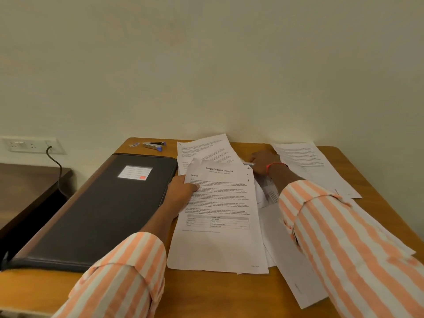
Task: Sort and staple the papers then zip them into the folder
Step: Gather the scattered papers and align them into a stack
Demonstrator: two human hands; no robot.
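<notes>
Printed papers lie spread over the right half of the wooden table (146, 285). My left hand (183, 188) grips the left edge of a sheet headed "Sample Education Transcript" (220, 226), thumb on top. My right hand (263, 162) reaches to the far side and pinches the corner of a sheet (249, 163) that lies under other papers (206, 150). A black zip folder (103, 207) with a white label lies closed on the left. A silver and blue stapler (154, 145) sits at the table's far edge, beyond the folder.
Another printed sheet (314, 166) lies at the far right, and blank sheets (296, 269) lie under my right sleeve. A small staple box (134, 145) sits beside the stapler. The wall runs along the table's far edge. A lower dark table (27, 184) stands left, below a wall socket with a cable.
</notes>
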